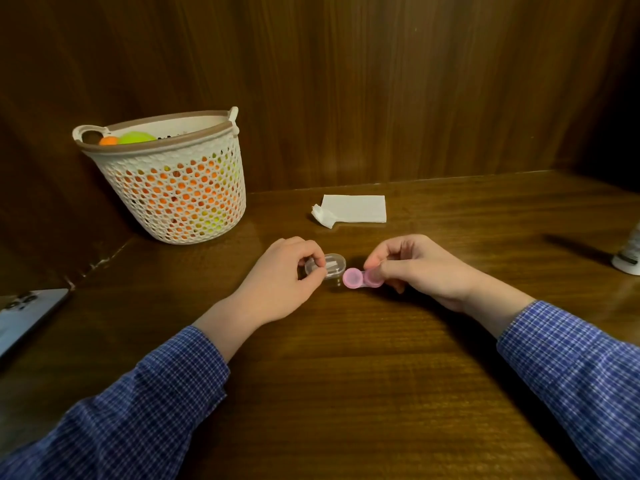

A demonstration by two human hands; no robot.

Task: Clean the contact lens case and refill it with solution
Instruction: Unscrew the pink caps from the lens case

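Note:
A pink contact lens case (pixel 356 278) with two round wells rests on the wooden table, and my right hand (pixel 415 268) pinches its right well. Just left of it sits a small clear plastic box (pixel 332 266) with something white inside; my left hand (pixel 287 275) grips its left end between thumb and fingers. The box and the pink case almost touch. A white bottle (pixel 630 252), cut off by the frame, stands at the far right edge.
A folded white tissue (pixel 353 209) lies behind the hands. A white mesh basket (pixel 173 178) with orange and green balls stands at the back left. A phone (pixel 24 317) lies at the left edge. Wooden walls close the back and left.

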